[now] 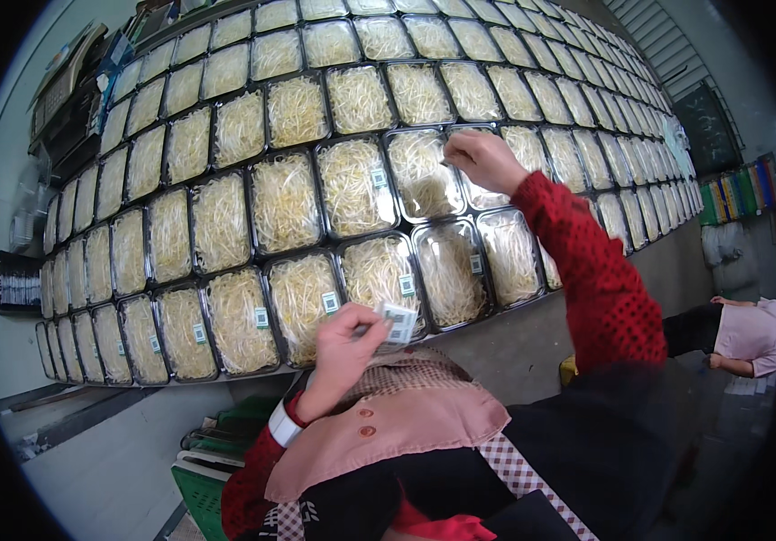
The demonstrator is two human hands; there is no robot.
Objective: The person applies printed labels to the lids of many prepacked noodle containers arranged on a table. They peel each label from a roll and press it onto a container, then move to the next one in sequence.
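Note:
My left hand (343, 347) is closed on a small sheet of white labels (398, 321) with dark printed squares, low over the near row of clear-lidded black trays of pale bean sprouts (295, 307). My right hand (487, 162), in a red dotted sleeve, has its fingers pinched just over a tray (419, 171) in the second row; whatever is between the fingertips is too small to make out. Green-and-white stickers (378, 178) show on some lids, among them the tray left of the one by my right hand and several in the near row.
Rows of similar trays (280, 50) cover the wide surface. Dark stacked items (18, 284) stand at the left edge, green crates (198, 491) below left. At right, a person (748, 338) in a pink top stands near colourful stacked items (739, 198).

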